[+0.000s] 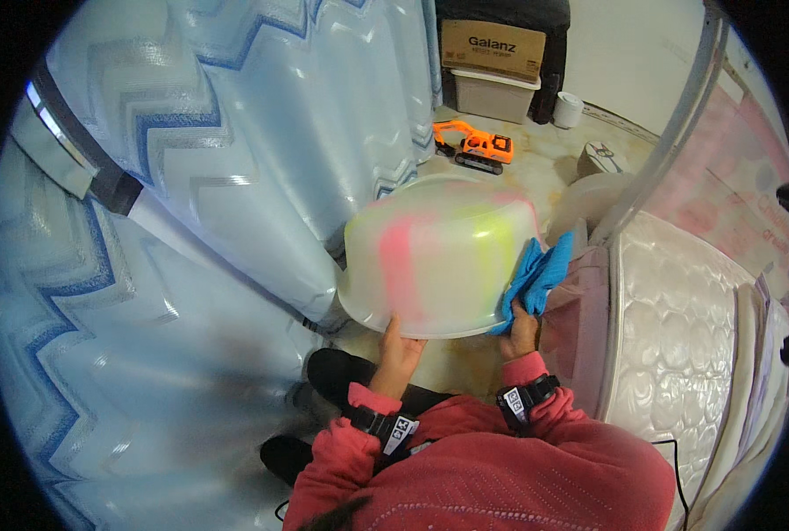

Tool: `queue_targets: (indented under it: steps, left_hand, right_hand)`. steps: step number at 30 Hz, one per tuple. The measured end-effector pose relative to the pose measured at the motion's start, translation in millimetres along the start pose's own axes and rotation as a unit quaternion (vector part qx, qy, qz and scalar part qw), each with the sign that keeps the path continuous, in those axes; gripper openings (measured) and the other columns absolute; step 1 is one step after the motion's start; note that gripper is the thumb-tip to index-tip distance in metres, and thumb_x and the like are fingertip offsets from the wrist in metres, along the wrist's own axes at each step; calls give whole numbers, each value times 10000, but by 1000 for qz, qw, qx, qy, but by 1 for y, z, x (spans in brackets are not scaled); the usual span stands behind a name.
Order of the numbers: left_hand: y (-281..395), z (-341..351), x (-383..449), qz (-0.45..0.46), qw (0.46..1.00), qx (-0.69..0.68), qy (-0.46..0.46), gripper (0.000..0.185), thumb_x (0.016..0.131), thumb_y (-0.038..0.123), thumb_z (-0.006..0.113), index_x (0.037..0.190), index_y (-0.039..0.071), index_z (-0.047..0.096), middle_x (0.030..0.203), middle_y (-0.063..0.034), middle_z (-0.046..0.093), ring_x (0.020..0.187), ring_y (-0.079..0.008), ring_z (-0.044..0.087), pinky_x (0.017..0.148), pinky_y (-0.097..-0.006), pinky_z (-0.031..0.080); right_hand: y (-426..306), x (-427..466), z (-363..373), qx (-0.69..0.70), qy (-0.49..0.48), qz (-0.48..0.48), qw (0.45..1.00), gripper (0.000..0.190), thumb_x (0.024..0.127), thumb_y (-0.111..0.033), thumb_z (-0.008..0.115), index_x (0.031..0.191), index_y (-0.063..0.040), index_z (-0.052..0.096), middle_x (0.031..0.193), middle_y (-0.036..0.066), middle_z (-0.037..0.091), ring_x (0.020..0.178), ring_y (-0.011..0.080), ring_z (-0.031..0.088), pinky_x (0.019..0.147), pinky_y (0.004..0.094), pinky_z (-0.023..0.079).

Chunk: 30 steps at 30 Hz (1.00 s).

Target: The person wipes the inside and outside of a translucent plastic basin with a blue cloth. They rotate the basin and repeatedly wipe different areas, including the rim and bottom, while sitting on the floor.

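A translucent plastic basin [444,259] with pink and yellow-green bands is tipped on its side in front of me, its rim towards my body. My left hand [400,352] grips that near rim, thumb on the outer wall and fingers on the other side. In my right hand [522,332] is a bunched blue cloth [535,275], pressed against the basin's right side. Whether the right fingers also hold the rim cannot be made out.
Blue patterned curtains [268,146] hang along the left. An orange toy excavator [484,147] stands on the floor beyond the basin. Behind it, a cardboard box [494,50] rests on a lidded storage bin [491,96]. A quilted mattress [673,332] lies to the right.
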State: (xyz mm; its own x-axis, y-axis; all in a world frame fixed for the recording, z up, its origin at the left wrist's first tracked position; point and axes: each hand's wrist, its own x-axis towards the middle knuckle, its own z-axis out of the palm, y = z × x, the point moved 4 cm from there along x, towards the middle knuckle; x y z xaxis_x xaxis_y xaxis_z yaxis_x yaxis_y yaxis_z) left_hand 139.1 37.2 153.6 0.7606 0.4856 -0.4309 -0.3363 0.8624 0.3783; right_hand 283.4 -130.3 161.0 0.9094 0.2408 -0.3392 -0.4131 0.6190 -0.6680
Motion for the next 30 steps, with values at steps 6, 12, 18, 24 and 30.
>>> queue_targets:
  steps: [6, 12, 18, 24, 30]
  left_hand:
    - [13, -18, 8, 22, 998, 51, -20, 415, 901, 282, 523, 1245, 71, 428, 1221, -98, 509, 1105, -278, 506, 954, -475, 400]
    - [39, -44, 5, 11, 998, 48, -46, 390, 882, 245, 549, 1212, 52, 469, 1202, -113, 533, 1121, -273, 499, 964, -453, 401]
    - [93, -64, -5, 19, 998, 58, 26, 393, 913, 259, 497, 1236, 38, 457, 1222, -118, 531, 1131, -260, 501, 986, -414, 389]
    - [62, -30, -12, 12, 996, 83, -24, 386, 933, 233, 479, 1257, 29, 426, 1239, -123, 516, 1149, -249, 490, 995, -405, 382]
    - [14, -27, -11, 29, 997, 75, 4, 417, 907, 188, 521, 1278, 39, 400, 1265, -123, 488, 1176, -276, 460, 1007, -428, 364]
  right_hand:
    - [25, 15, -35, 4, 14, 54, 998, 342, 859, -94, 570, 1191, -32, 516, 1109, 78, 585, 967, 226, 578, 865, 375, 469]
    - [19, 48, -89, -12, -5, 107, 994, 354, 870, -141, 554, 1201, -25, 506, 1133, 105, 584, 974, 257, 585, 868, 391, 476]
    - [28, 74, -126, -73, 10, 191, 979, 341, 901, -208, 504, 1210, -64, 504, 1153, 128, 580, 1013, 292, 572, 901, 458, 452]
    - [48, 41, -117, -47, 74, 193, 977, 380, 908, -240, 479, 1253, -82, 471, 1217, 122, 543, 1062, 293, 550, 939, 481, 423]
    - [61, 18, -105, -25, 53, 183, 981, 382, 928, -262, 456, 1266, -85, 449, 1208, 106, 547, 1077, 298, 536, 948, 490, 409]
